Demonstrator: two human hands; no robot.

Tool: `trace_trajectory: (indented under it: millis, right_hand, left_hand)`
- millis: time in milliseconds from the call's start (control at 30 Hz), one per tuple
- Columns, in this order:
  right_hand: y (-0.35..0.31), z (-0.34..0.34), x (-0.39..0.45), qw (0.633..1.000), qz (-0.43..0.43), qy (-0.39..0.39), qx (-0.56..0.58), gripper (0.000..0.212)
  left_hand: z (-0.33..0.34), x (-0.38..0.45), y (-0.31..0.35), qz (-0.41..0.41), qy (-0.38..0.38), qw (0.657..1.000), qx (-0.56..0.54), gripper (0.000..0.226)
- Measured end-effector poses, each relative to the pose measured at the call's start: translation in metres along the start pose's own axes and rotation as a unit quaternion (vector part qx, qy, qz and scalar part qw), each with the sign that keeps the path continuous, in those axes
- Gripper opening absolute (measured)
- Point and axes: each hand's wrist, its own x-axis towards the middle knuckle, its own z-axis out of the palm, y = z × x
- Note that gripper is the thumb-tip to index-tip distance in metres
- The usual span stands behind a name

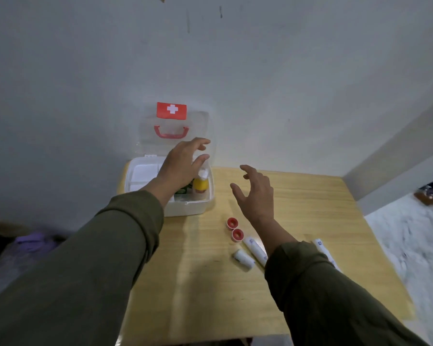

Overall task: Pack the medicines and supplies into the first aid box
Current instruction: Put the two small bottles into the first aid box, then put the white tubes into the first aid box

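A: We start with the biggest thing, the wooden tabletop (298, 221), set against the wall. At its far left corner stands the first aid box (185, 208), white base, clear lid (145, 136) tipped up and back with its red handle and cross label showing.

B: We have our left hand (180, 168) hovering over the box's right side, fingers (201, 159) spread and loosely bent, holding nothing. Our right hand (256, 193) hangs above the bare wood just right of the box, fingers likewise splayed and empty.

A: Inside, we see a yellow bottle with a white cap (200, 184) standing in the right compartment, something green beside it that we cannot make out, and flat white items in the left sections.

B: What we have left to pack lies near us: a long white tube (254, 247), partly under our right sleeve, another white packet (321, 248) mostly hidden past that sleeve, a short white roll (243, 258), and two small red-rimmed tape rolls (232, 223), touching or nearly so.

A: We judge all of these light. The tube looks soft, so we would pinch it across the middle without squeezing hard. The short roll seems likely to trundle away, so we grip it round its sides.

B: The tape rolls look stiff and small; we take each by the rim between thumb and forefinger.
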Motion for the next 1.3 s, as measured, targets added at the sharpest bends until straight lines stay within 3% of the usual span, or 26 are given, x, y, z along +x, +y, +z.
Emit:
trace_trajectory:
  millis: [233,433,633,833,1000,1300]
  right_hand:
    - [0.065,-0.060,-0.026,0.997,0.064,0.019,-0.035,0.043]
    - [0.126,-0.107,-0.053,0.993,0.084,-0.032,-0.073,0.044]
    - [0.188,-0.143,-0.074,0.990,0.083,-0.108,-0.044,0.043]
    - [0.238,-0.158,-0.084,0.979,0.089,-0.184,-0.029,0.045]
    - [0.252,-0.151,-0.081,0.971,0.085,-0.225,-0.007,0.046]
    - [0.251,-0.137,-0.061,0.950,0.067,-0.303,0.035,0.049]
  left_hand:
    - [0.051,-0.004,0.063,0.077,-0.037,0.996,-0.011,0.035]
    - [0.115,-0.025,0.106,0.088,-0.105,0.991,-0.011,0.037]
    - [0.172,-0.062,0.141,0.033,-0.116,0.992,-0.027,0.038]
    - [0.217,-0.106,0.169,-0.072,-0.177,0.981,-0.046,0.046]
    - [0.247,-0.135,0.174,-0.135,-0.238,0.960,-0.068,0.059]
    - [0.274,-0.157,0.167,-0.174,-0.229,0.955,-0.069,0.060]
